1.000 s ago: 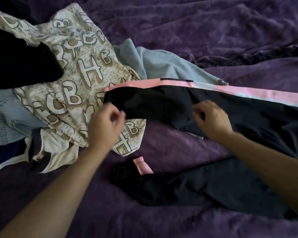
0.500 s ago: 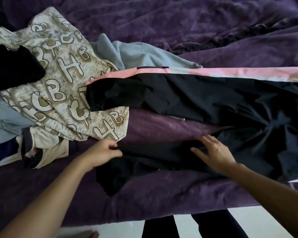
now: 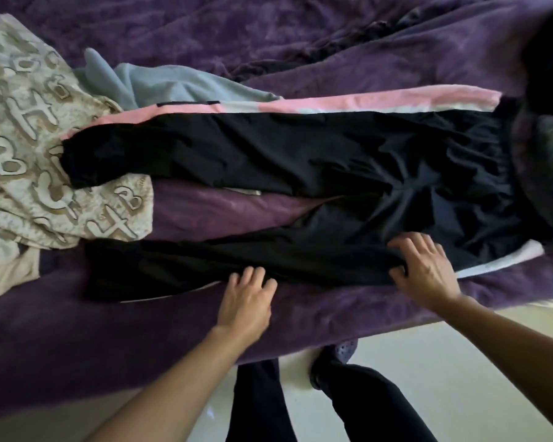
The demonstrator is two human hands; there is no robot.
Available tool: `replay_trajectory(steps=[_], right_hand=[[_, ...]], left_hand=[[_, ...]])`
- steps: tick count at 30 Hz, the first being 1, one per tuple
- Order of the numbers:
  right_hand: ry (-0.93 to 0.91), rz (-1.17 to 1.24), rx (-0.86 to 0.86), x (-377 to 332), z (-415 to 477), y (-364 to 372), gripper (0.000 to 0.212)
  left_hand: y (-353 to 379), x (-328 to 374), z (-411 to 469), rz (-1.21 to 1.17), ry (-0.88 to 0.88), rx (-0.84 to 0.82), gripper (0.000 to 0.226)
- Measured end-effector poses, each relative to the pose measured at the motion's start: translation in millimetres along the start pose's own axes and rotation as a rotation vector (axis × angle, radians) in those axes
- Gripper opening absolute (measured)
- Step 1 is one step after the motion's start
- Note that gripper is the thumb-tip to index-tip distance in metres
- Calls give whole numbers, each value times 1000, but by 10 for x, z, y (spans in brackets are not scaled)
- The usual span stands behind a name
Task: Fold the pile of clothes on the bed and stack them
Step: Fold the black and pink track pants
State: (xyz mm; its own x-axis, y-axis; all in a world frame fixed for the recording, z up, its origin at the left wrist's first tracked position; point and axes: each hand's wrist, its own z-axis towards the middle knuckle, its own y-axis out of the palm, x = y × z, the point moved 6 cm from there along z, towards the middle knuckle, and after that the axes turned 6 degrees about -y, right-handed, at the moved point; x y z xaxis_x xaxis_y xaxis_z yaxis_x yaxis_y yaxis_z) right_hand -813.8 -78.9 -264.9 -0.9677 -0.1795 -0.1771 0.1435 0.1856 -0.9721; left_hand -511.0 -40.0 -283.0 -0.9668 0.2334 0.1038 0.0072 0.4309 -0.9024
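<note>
Nearest the camera, the person's own legs (image 3: 259, 403) in dark trousers stand on a pale floor (image 3: 460, 346) at the edge of the bed's purple blanket (image 3: 77, 330). Just beyond that edge the left hand (image 3: 248, 301) lies open, its fingertips resting on the near leg of the black track pants (image 3: 300, 148). To its right, the right hand (image 3: 423, 266) is spread flat, pressing the same leg where the cloth bunches at the thumb. Beyond both hands the far leg stretches out leftward, edged by a pink stripe (image 3: 364, 102). Left of the left hand and farther off lies a letter-patterned shirt (image 3: 29, 154), the far cuff overlapping it. A light blue garment (image 3: 173, 87) sits behind.
</note>
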Motion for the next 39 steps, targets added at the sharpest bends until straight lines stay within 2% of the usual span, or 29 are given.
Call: replay_trajectory(steps=[2, 3, 4, 5, 7, 10, 11, 12, 14, 15, 16, 18, 21, 23, 25, 28, 31, 33, 35, 37, 39], right_hand=[[66, -108, -155, 511, -228, 74, 73], [122, -181, -243, 779, -311, 99, 78], [182, -229, -310, 1044, -377, 111, 75], [229, -251, -326, 1268, -405, 77, 62], [239, -253, -210, 1510, -390, -98, 33], [195, -131, 27, 1562, -466, -344, 36], [169, -125, 61, 1545, -537, -384, 34], [160, -127, 19, 1565, -619, -362, 31], [193, -149, -231, 1673, -820, -197, 23], [217, -154, -335, 1748, -913, -120, 27], [225, -149, -350, 1813, -967, -87, 37], [204, -126, -255, 1882, -959, -118, 55], [153, -124, -198, 1988, -837, -103, 64], [154, -128, -185, 2105, -763, -65, 51], [161, -129, -145, 2244, -744, -54, 29], [121, -97, -130, 2375, -818, -91, 20], [100, -92, -174, 2427, -834, -202, 20], [146, -55, -140, 2436, -707, -403, 15], [174, -29, -40, 2430, -438, -703, 11], [206, 5, 32, 2439, -83, -982, 9], [232, 47, 77, 2483, 342, -1211, 14]], left_hand=[[234, 99, 99, 89, -130, -36, 63], [281, 61, 173, 120, -204, -31, 65], [266, 12, 247, 139, -252, -1, 60], [220, -37, 310, 145, -270, 38, 49], [70, -123, 360, 54, -278, 133, 29], [-96, -102, 138, 12, -213, 192, 23], [-103, -74, 4, 40, -209, 147, 23], [-50, -56, -146, 81, -225, 64, 23], [143, -51, -427, 226, -304, -194, 28], [202, -39, -523, 309, -345, -294, 29], [213, 9, -566, 340, -371, -323, 28], [125, 290, -483, 267, -314, -219, 28], [116, 1018, -172, 70, -31, -13, 33], [276, 1391, 52, 4, 7, -91, 50], [424, 1545, 236, 21, -76, -161, 53], [403, 1522, 283, 58, -159, -141, 25], [218, 1269, 179, -54, -243, -135, 15], [-44, 1087, 176, -222, -258, -67, 17], [-437, 964, 278, -292, -197, 49, 15], [-887, 903, 457, -203, -79, 165, 35], [-1266, 798, 764, -132, -9, 244, 46]])
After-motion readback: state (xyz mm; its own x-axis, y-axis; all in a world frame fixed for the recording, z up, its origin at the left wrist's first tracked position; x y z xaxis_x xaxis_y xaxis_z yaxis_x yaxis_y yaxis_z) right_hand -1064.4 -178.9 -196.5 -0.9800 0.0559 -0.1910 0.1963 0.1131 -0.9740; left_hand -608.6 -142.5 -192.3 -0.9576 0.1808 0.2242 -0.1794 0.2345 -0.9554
